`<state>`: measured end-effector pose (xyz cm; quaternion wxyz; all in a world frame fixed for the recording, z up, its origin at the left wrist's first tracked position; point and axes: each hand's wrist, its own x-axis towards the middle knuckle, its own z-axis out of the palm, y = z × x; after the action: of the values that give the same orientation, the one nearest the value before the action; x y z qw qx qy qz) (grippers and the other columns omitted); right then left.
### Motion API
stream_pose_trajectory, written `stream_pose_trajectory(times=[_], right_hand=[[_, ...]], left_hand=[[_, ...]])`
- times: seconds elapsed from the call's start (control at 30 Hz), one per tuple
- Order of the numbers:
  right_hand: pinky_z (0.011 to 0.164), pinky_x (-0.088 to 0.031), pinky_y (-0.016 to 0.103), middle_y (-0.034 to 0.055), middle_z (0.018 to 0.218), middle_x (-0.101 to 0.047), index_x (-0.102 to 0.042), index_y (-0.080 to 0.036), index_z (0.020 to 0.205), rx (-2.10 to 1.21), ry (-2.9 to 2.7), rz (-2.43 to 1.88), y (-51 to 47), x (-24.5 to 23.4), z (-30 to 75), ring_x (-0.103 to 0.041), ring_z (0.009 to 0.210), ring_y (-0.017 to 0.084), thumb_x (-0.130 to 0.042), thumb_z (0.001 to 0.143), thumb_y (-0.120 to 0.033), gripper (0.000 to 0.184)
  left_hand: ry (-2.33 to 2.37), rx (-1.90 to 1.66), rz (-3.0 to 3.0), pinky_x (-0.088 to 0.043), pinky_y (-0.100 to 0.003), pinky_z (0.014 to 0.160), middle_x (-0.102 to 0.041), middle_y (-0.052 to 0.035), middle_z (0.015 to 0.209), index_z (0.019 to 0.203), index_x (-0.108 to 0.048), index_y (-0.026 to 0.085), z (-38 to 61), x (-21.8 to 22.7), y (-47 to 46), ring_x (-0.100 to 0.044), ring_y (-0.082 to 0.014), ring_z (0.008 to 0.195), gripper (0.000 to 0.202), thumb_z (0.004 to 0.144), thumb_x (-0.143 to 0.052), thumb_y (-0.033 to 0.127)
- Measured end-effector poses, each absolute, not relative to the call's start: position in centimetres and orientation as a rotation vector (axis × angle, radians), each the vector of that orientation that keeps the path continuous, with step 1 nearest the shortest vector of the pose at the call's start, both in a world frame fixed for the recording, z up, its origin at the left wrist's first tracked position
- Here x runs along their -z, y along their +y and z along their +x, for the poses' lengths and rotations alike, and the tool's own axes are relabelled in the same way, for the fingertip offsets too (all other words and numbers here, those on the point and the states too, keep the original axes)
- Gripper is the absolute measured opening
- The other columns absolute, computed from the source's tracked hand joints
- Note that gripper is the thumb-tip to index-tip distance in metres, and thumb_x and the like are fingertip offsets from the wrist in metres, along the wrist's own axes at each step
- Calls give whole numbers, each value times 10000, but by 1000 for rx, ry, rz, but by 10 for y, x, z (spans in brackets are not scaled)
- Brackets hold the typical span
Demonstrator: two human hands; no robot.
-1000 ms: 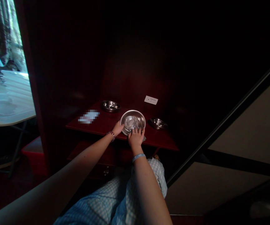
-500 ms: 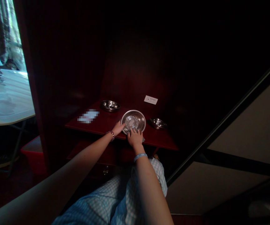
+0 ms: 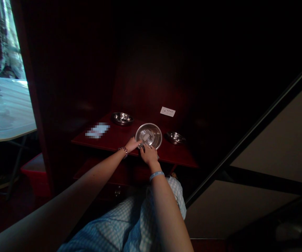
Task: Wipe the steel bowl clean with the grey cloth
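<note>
A large shiny metal bowl (image 3: 157,134) stands at the front edge of a dark red shelf (image 3: 109,140), tilted towards me. My left hand (image 3: 133,144) holds it by the left rim, thumb over the inside. At the near rim is my right hand (image 3: 149,154), its fingers reaching over into the bowl. A pale patch shows on the bowl's floor; whether it is an object or a reflection I cannot tell. A small greyish bit shows beside my right hand, too dark to name. Two smaller metal bowls rest on the shelf, one back left (image 3: 122,119), another at right (image 3: 176,138).
A blurred-out pale item (image 3: 97,130) lies at the shelf's left. Behind is a white wall socket (image 3: 168,111). Below the shelf sits a drawer with a metal latch (image 3: 117,193). Further left are a pale folding table (image 3: 11,108), a lamp and a red bin (image 3: 36,175).
My right hand has shifted slightly left along the bowl's near rim. The left thumb reaches a little further in. The whole view has moved slightly.
</note>
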<state>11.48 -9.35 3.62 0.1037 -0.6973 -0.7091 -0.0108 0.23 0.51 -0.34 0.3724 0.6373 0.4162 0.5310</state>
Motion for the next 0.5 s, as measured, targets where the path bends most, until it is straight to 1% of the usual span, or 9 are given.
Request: stream_pose_trajectory(times=[0.1, 0.17, 0.3, 0.4, 0.5], right_hand=[[1099, -285, 398, 55, 1437, -497, -482, -200, 1393, 16, -2128, -1985, -92, -35, 116, -419, 1324, 247, -286, 979, -377, 491], [1094, -299, 375, 64, 1426, -510, -477, -183, 1394, 8, -2160, -1930, -91, -34, 116, -440, 1310, 237, -296, 978, -370, 490], [1074, -327, 354, 79, 1406, -527, -465, -167, 1396, -20, -2195, -1859, -90, -35, 115, -479, 1274, 239, -343, 967, -399, 503], [1067, -332, 361, 82, 1395, -534, -459, -176, 1392, -51, -2209, -1823, -89, -34, 115, -495, 1252, 244, -367, 959, -412, 501], [1081, -305, 377, 84, 1419, -508, -442, -190, 1398, -87, -2218, -1786, -87, -31, 115, -469, 1275, 242, -376, 958, -423, 502]], left_hand=[[1049, -1360, 1589, -512, -343, 897, -733, -106, 1017, 994, -669, 108, 2, 4, 6, -676, -242, 961, 316, 694, -667, 207], [1030, -1356, 1568, -516, -344, 886, -736, -102, 1001, 972, -675, 111, 2, 4, 5, -678, -245, 951, 309, 687, -681, 232], [982, -1332, 1572, -502, -352, 910, -741, -87, 973, 933, -683, 121, 1, 4, 4, -673, -250, 961, 274, 703, -668, 269], [966, -1315, 1570, -489, -354, 926, -736, -90, 987, 949, -675, 120, 0, 2, 2, -664, -252, 983, 276, 719, -645, 270], [955, -1349, 1573, -460, -349, 964, -715, -95, 1052, 1012, -648, 127, 0, 2, 1, -646, -244, 1024, 318, 722, -643, 257]])
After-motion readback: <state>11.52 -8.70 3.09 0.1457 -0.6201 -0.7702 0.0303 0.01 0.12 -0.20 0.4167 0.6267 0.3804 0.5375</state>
